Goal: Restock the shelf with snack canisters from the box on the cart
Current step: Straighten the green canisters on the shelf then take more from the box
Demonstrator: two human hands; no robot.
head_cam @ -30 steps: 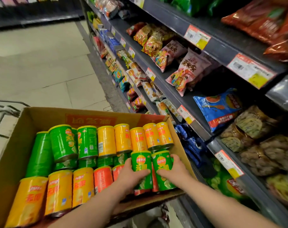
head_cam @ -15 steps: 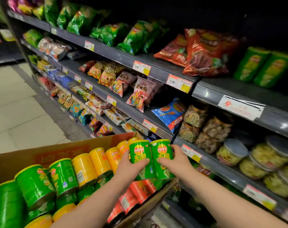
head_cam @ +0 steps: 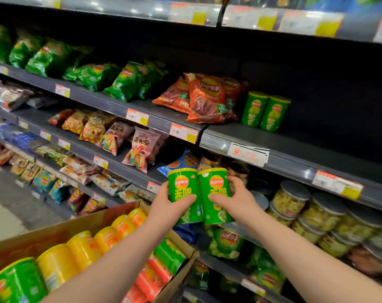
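Up from the box (head_cam: pixel 80 224) and higher than half a second ago, we are raising two snack canisters toward the shelf (head_cam: pixel 306 147): our left hand (head_cam: pixel 164 208) is gripping the left canister (head_cam: pixel 182 184), our right hand (head_cam: pixel 240 202) the right canister (head_cam: pixel 216 184), touching side by side in mid-air. Two shelved canisters (head_cam: pixel 264 111) are waiting. Carrying them pressed together, we are risking one slipping, or toppling those two.

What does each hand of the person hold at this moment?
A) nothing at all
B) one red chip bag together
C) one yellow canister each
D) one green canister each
D: the left hand grips one green canister and the right hand grips a second green canister, side by side and upright.
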